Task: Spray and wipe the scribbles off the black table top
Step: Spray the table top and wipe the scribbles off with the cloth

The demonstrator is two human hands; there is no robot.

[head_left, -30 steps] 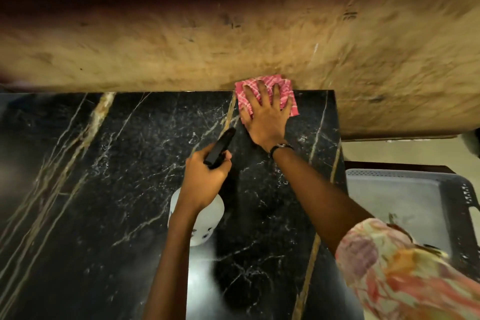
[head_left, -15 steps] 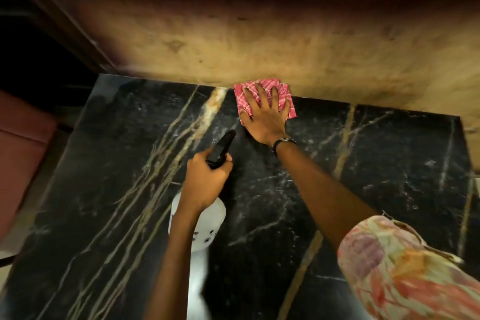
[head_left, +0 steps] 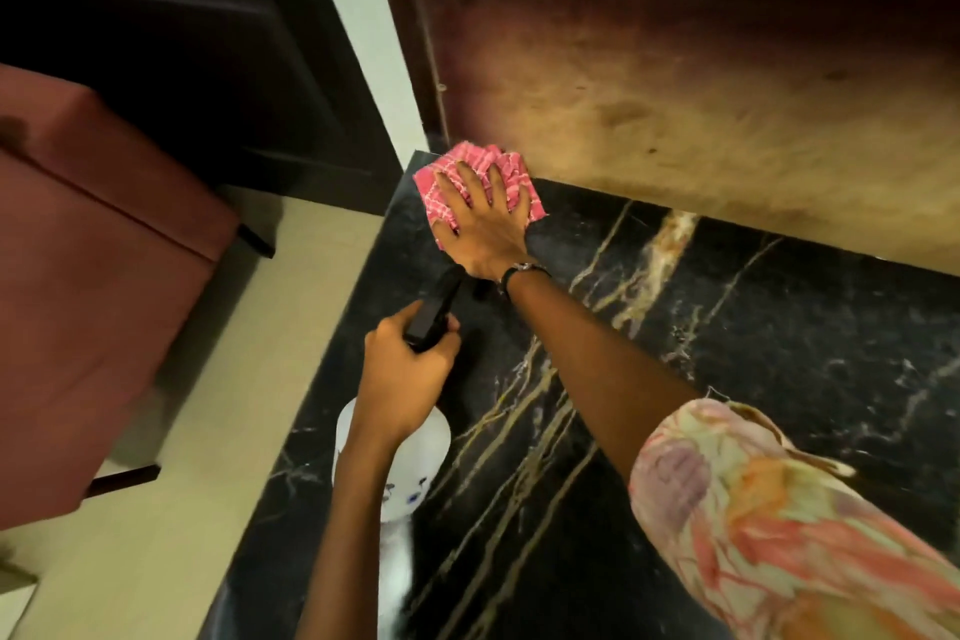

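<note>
Black marble table (head_left: 727, 327) with gold and white veins, seen from the head camera, filling the lower right of the view; no scribbles can be made out on its surface. Right hand (head_left: 485, 224), fingers (head_left: 457, 185) spread flat and straight, presses a folded pink patterned cloth (head_left: 511, 172) onto the table's far left corner, against a worn brown wooden panel (head_left: 701, 94). A dark watch (head_left: 522, 270) circles that wrist; a floral sleeve (head_left: 779, 525) covers the upper arm. Left hand (head_left: 405, 374), fingers curled, grips the black trigger head (head_left: 434, 309) of a white plastic spray bottle (head_left: 410, 463) at the table's left edge. A reddish-brown upholstered seat (head_left: 88, 276) stands on the pale floor (head_left: 218, 431) to the left.
</note>
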